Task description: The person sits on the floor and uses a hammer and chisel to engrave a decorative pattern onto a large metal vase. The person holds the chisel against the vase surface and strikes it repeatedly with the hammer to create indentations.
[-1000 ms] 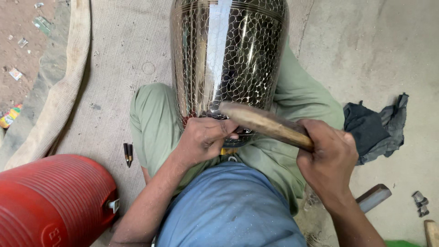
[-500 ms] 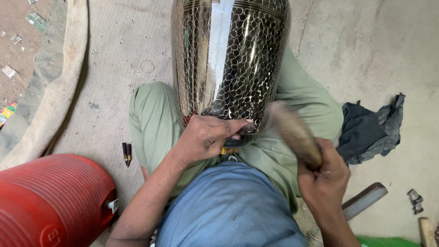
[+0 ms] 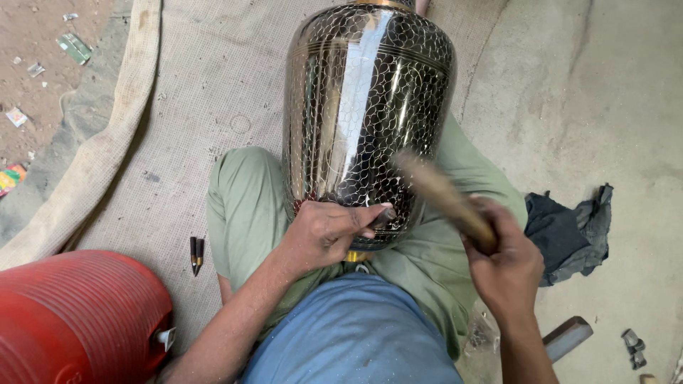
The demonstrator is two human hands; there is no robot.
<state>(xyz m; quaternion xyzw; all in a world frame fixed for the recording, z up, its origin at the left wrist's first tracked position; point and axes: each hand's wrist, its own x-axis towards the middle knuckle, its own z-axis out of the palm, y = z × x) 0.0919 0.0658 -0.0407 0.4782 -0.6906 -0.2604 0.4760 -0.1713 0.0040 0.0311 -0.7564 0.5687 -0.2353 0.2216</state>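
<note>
Vase [image 3: 370, 107] lengthwise away, apparently tilted.

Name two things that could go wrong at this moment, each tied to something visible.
1. The left hand pinches a small punch against the patterned metal vessel; the blurred mallet in the right hand might strike fingers.
2. The vessel rests only on the lap, so it might roll, spoiling the pattern.

1 metal vase [image 3: 370, 107], 1 mallet [image 3: 445, 199], 1 punch [image 3: 382, 217], 1 red cooler [image 3: 78, 316], 1 dark rag [image 3: 569, 231].
</note>
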